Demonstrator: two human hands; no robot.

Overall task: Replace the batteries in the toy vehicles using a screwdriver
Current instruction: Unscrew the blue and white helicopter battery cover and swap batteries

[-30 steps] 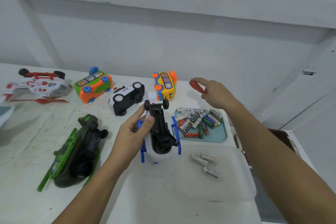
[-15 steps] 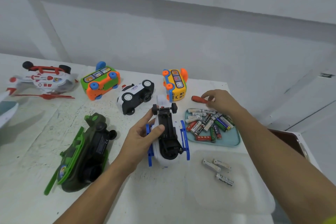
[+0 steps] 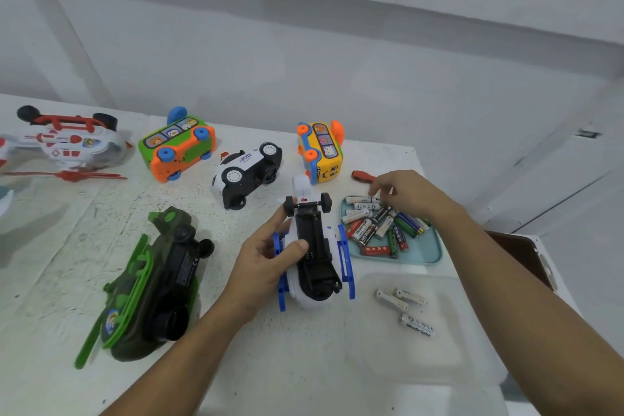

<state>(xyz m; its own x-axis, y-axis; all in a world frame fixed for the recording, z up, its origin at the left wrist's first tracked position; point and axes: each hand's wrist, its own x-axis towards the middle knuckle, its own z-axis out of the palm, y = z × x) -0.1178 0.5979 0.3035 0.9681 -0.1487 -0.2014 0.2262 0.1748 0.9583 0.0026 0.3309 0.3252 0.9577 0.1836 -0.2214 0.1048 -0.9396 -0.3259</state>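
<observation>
Right fingers (image 3: 380, 184) now off screwdriver (image 3: 362, 176), loose over batteries (image 3: 374, 230); left fingers (image 3: 281, 217) still round helicopter (image 3: 317, 277)

We see a scuffed white table (image 3: 67, 246) carrying a red-and-white toy helicopter (image 3: 64, 145) at upper left, a dark green camouflage toy helicopter (image 3: 152, 284) at lower left, and a teal plastic tray (image 3: 425, 253) at centre right.

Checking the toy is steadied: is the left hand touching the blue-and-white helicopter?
Touching. The head view shows the left hand gripping the blue-and-white helicopter, thumb pressed on its underside.
</observation>
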